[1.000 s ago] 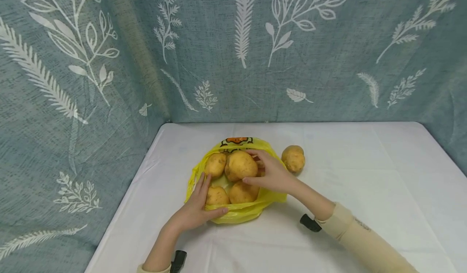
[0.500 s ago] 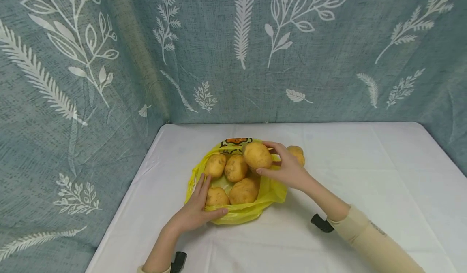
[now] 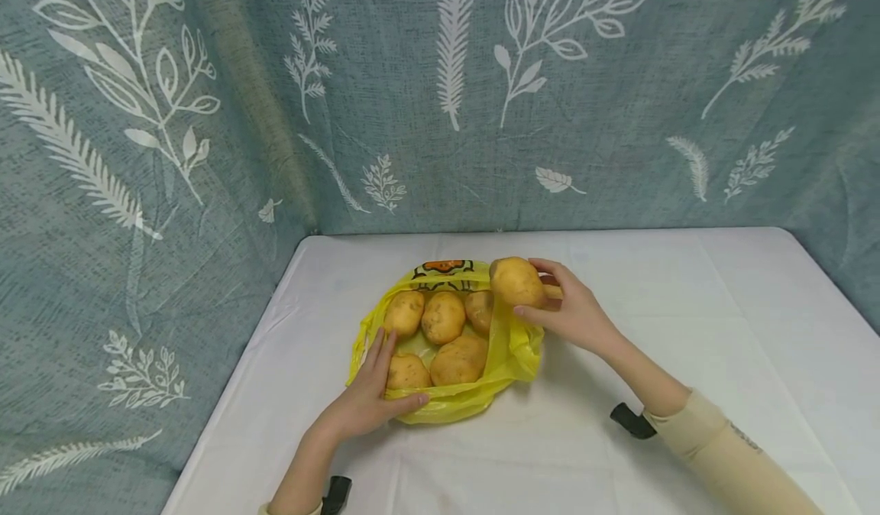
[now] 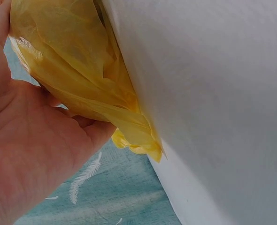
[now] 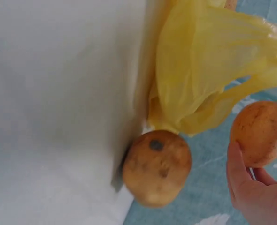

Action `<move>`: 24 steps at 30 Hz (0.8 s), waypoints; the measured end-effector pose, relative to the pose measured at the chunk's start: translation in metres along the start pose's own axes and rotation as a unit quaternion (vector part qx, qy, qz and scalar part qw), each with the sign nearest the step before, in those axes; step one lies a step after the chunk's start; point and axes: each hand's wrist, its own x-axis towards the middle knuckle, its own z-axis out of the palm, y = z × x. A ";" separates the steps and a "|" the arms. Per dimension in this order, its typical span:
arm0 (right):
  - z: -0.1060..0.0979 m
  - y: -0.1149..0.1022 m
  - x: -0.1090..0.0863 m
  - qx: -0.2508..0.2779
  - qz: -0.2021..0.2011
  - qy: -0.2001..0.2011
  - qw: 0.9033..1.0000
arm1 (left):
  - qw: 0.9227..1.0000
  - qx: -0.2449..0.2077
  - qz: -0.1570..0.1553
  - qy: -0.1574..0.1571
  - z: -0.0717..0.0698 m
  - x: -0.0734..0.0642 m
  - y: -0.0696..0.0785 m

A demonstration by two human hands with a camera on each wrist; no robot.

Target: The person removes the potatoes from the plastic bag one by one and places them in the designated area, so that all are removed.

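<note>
A yellow plastic bag [image 3: 447, 409] stands with its mouth spread wide, and several potatoes [image 3: 443, 318] lie inside. My left hand [image 3: 367, 400] holds the bag's near left rim, fingers at the left edge and thumb along the front; the left wrist view shows its palm against the yellow plastic [image 4: 82, 70]. Above the bag's right rim, my right hand [image 3: 574, 312] grips a potato [image 3: 517, 281] between thumb and fingers. In the right wrist view, that held potato [image 5: 259, 136] is up off the table, beside the bag. Another potato [image 5: 157, 168] lies outside the bag on the white cloth.
White cloth [image 3: 687, 347] covers the table. Blue-green curtains [image 3: 619, 133] with white leaf prints stand behind it and along the left. A black wrist device [image 3: 632, 421] sits under the right forearm, another [image 3: 337, 493] by the left wrist.
My right hand has lifted a potato out of the bag and carried it right, uncovering other potatoes inside. It now hides most of the loose potato in the head view. My left hand stays put.
</note>
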 end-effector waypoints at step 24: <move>-0.044 0.034 -0.019 -0.046 0.028 0.055 0.997 | 1.000 -0.005 0.000 -0.002 0.001 0.002 -0.001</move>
